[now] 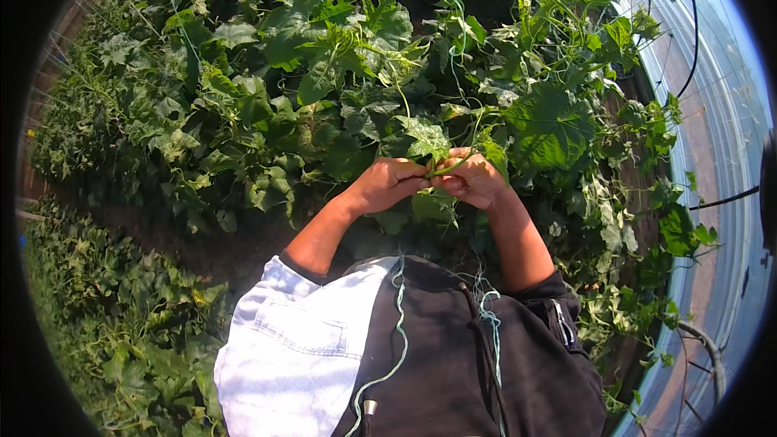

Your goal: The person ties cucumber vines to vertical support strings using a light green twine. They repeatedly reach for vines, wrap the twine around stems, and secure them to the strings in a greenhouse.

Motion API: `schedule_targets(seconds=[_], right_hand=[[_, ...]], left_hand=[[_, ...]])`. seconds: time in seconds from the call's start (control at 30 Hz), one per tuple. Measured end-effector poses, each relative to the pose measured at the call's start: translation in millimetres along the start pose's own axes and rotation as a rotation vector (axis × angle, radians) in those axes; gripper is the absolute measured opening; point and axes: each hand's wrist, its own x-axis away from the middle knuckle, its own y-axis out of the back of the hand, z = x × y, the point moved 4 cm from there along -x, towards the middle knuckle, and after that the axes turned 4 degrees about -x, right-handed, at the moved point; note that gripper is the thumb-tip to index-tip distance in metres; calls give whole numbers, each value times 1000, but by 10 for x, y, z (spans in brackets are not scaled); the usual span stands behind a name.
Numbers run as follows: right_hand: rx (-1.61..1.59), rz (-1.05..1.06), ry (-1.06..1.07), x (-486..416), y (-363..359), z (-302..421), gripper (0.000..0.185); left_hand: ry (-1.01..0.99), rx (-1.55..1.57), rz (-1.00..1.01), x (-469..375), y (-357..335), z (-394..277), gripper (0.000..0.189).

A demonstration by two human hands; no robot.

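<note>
Both hands meet in front of my chest, among the leaves of a climbing vine. Fingers of my left hand (397,181) pinch a green vine stem (452,167) near a small pale-mottled leaf (427,138). My right hand (476,181) grips the same stem from the other side, its fingertips almost touching the left ones. A broad green leaf (551,124) spreads just beyond the right hand. Fine curled tendrils hang below the hands. The exact spot between the fingertips is partly hidden.
Green twine (459,18) hangs down into the foliage ahead, with another string (177,15) to its left. Plastic sheeting (719,127) walls the right side, crossed by a dark hose or cable (692,30). More strands of twine (397,328) lie over my jacket. Another plant row (133,340) grows at lower left.
</note>
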Motion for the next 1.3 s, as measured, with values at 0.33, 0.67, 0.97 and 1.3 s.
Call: schedule_targets(seconds=[0.33, 0.67, 0.97, 1.3], right_hand=[[622, -162, 442, 159, 261, -92, 26], [302, -421, 97, 331, -218, 226, 32], [-86, -315, 126, 345, -70, 118, 33], [-186, -241, 116, 316, -42, 98, 38]], left_hand=[[-89, -190, -334, 170, -64, 166, 14], [-100, -549, -484, 199, -535, 268, 10], [94, -430, -449, 97, -616, 537, 28], [-40, -102, -569, 20, -475, 242, 17]])
